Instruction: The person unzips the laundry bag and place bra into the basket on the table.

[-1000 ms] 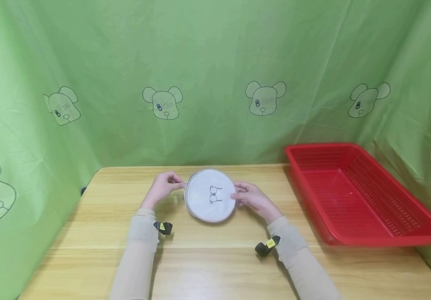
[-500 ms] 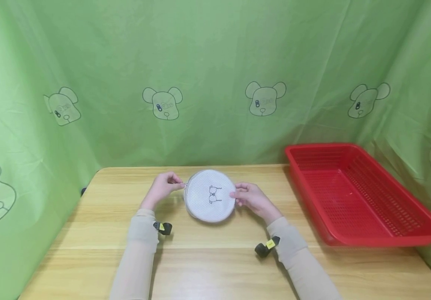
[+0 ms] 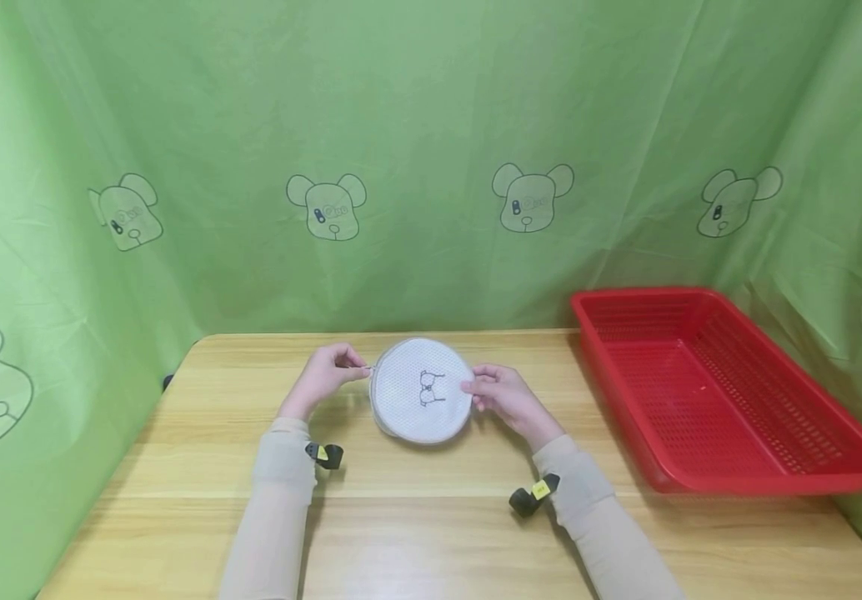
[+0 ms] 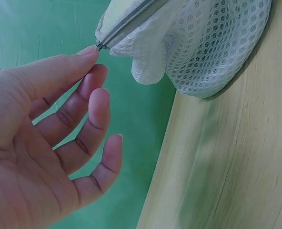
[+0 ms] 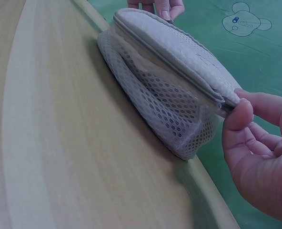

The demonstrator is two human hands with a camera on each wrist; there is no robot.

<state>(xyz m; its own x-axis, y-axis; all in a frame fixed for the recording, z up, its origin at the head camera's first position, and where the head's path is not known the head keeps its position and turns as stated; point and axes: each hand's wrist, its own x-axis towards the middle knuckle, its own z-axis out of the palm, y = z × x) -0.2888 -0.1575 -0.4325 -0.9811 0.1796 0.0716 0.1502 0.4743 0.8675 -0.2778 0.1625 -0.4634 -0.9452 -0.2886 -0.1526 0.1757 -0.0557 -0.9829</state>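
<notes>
- Bag (image 3: pixel 404 408): round, white, at the middle of the table (image 3: pixel 401 542) near its far edge, between my two hands; its flat top bears a small dark line drawing (image 3: pixel 433 388).
- Left hand (image 3: pixel 324 379): I pinch the zipper pull (image 4: pixel 101 46) between thumb and index finger at the left side of the bag; my other fingers are loosely bent and clear of the mesh.
- Right hand (image 3: pixel 512 404): I grip the right edge of the bag between thumb and fingers, beside one end of the zipper (image 5: pixel 169 61).
- Zipper: grey, runs around the rim just below the flat top.
- Mesh wall (image 5: pixel 155 102): hangs below the zipper, creased and partly folded inward; its lower edge appears to rest on the table.
- Basket (image 3: pixel 776 482): red, rectangular, with slotted walls; stands to my right, well apart from the bag.
- Sleeves: I wear light beige on the left arm (image 3: pixel 269 533) and the right arm (image 3: pixel 611 542); each wrist carries a black unit with a yellow label.
- Curtain (image 3: pixel 431 275): green, printed with bear heads (image 3: pixel 526 204); encloses the table at the back and on both sides.
</notes>
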